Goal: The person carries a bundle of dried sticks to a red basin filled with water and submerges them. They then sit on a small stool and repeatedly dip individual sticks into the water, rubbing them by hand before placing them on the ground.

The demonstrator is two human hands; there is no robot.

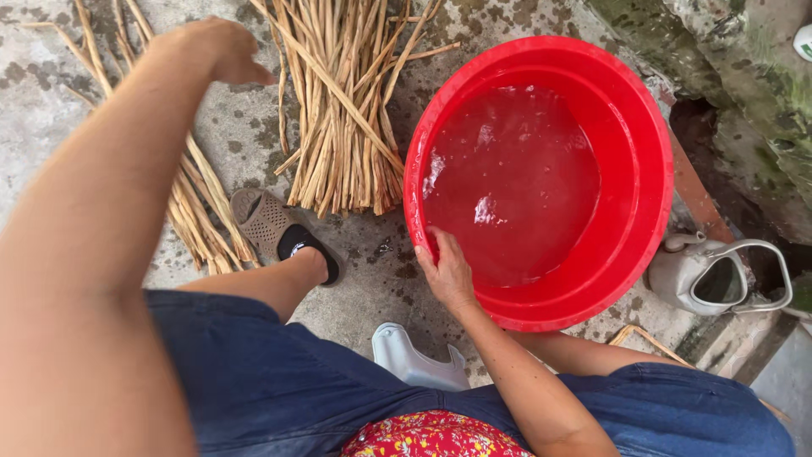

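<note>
the right hand holds the near rim of the red basin, fingers curled over the edge — the basin sits on the concrete floor beside the bundle of dried stalks. half full of water, it looks heavy, sloshy, slick-rimmed — best gripped at opposite rims. the left hand hovers loosely curled, holding nothing.

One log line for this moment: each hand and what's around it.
left hand: raised over dry stalks, empty | right hand: gripping red basin rim | basin: holds water | kettle: beside basin

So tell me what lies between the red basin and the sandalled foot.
In the head view, bare wet concrete lies between red basin and foot; the stalk bundle sits farther up.
</note>
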